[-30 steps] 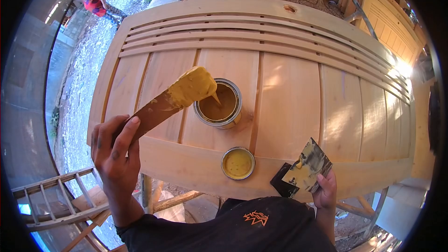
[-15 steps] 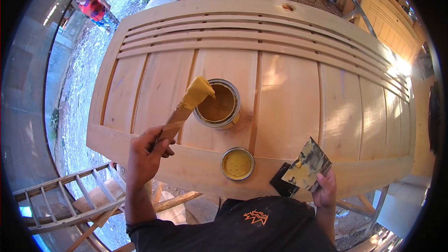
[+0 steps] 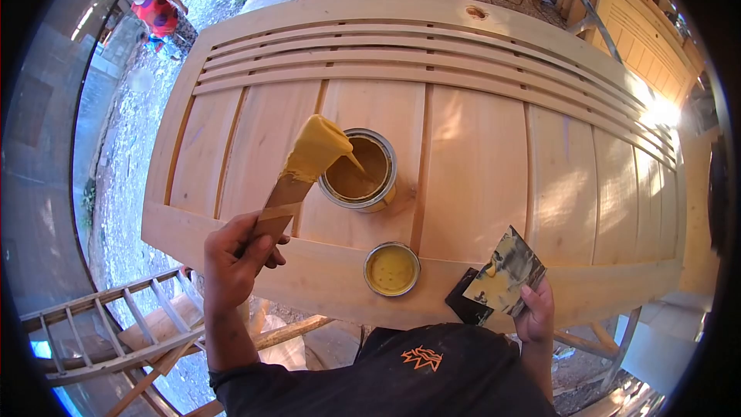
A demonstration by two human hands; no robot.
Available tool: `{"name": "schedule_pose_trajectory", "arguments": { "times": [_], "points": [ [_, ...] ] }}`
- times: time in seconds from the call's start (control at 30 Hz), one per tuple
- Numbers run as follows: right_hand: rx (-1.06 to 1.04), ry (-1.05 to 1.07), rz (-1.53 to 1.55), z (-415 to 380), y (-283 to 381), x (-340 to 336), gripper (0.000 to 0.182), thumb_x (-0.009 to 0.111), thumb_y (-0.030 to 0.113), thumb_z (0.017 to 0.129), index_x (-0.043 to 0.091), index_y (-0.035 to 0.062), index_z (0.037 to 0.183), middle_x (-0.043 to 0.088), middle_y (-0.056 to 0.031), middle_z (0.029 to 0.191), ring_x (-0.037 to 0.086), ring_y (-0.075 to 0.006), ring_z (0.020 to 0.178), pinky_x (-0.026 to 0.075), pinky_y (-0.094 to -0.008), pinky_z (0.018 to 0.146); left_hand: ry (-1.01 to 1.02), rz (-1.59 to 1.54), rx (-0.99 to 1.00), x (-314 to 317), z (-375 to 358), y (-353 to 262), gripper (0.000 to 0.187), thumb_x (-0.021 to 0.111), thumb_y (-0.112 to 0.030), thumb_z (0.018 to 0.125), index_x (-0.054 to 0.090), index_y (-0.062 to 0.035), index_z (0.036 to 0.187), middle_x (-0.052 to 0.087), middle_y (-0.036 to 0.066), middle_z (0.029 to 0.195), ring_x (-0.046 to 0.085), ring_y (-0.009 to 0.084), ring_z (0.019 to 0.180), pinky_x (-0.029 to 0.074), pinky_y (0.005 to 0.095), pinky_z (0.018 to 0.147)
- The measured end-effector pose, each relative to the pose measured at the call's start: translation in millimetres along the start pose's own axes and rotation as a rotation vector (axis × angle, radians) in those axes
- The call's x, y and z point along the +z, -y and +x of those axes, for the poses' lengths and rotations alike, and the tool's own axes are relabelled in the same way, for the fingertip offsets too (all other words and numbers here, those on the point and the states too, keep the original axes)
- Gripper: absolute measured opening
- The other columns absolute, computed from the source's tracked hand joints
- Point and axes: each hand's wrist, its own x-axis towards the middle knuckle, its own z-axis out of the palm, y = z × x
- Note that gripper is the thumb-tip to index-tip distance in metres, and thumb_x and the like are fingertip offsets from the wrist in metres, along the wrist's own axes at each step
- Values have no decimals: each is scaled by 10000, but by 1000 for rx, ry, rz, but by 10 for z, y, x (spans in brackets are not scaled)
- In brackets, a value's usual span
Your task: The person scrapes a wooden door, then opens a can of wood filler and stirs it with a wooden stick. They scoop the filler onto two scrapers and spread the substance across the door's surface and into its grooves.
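Observation:
My left hand (image 3: 235, 261) grips a flat wooden stick (image 3: 287, 193) whose upper end carries a thick lump of yellow putty (image 3: 320, 143). A strand of putty trails from it into the open can (image 3: 358, 202), which stands on a wooden door panel (image 3: 478, 154). Below the can lies its round lid (image 3: 391, 270), yellow inside. In my right hand (image 3: 536, 313) is a square, putty-smeared spreader plate (image 3: 505, 274), its fingers closed on the lower right edge. A black flat piece (image 3: 465, 299) shows partly behind the plate.
Slats (image 3: 432, 54) run along the panel's far side, near a round hole (image 3: 477, 12). A ladder (image 3: 116, 324) leans at lower left. A person in red (image 3: 158, 11) is on the gravel at upper left. Another door (image 3: 637, 23) stands at upper right.
My left hand has turned the stick slightly, and its putty lump now faces me more, with a longer strand hanging into the can. The person in red has shifted slightly. My right hand barely moved.

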Motion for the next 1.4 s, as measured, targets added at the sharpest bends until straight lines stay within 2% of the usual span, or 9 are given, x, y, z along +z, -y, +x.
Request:
{"name": "schedule_pose_trajectory", "arguments": {
  "times": [0.13, 1.13, 1.23, 1.4],
  "points": [
    [-2, -15, -4, -6, -14, -13, 483, 527, 79, 863, 384, -71, 1300, 537, -171, 1252, 540, -249, 1151, 400, -368, 1013, -3, -10, -13, -5, -19, -39, 268, 508, 18, 896, 554, 61, 1157, 662, 120, 875, 621, 123, 659, 512, 245, 603],
    [-8, 8, -21, 8, -23, -46, 487, 532, 96, 862, 388, -79, 1293, 546, -176, 1238, 551, -250, 1138, 413, -367, 1001, -7, 26, 33, -10, -14, -69, 265, 526, 4, 896, 554, 69, 1151, 667, 126, 873, 617, 121, 666, 495, 238, 593],
    [3, 7, -20, 8, -30, -67, 488, 533, 97, 862, 388, -79, 1293, 546, -175, 1239, 552, -249, 1137, 416, -366, 998, -29, 50, 34, 2, -6, -54, 271, 533, -61, 891, 553, 67, 1128, 655, 143, 849, 616, 138, 622, 509, 258, 568],
    [-4, -5, -12, 7, -39, -61, 486, 539, 99, 863, 391, -79, 1291, 549, -173, 1233, 558, -247, 1128, 423, -364, 991, -19, 58, 42, 1, 0, -56, 265, 535, -65, 891, 557, 67, 1121, 655, 140, 847, 618, 138, 622, 508, 257, 567]
  ]
}}
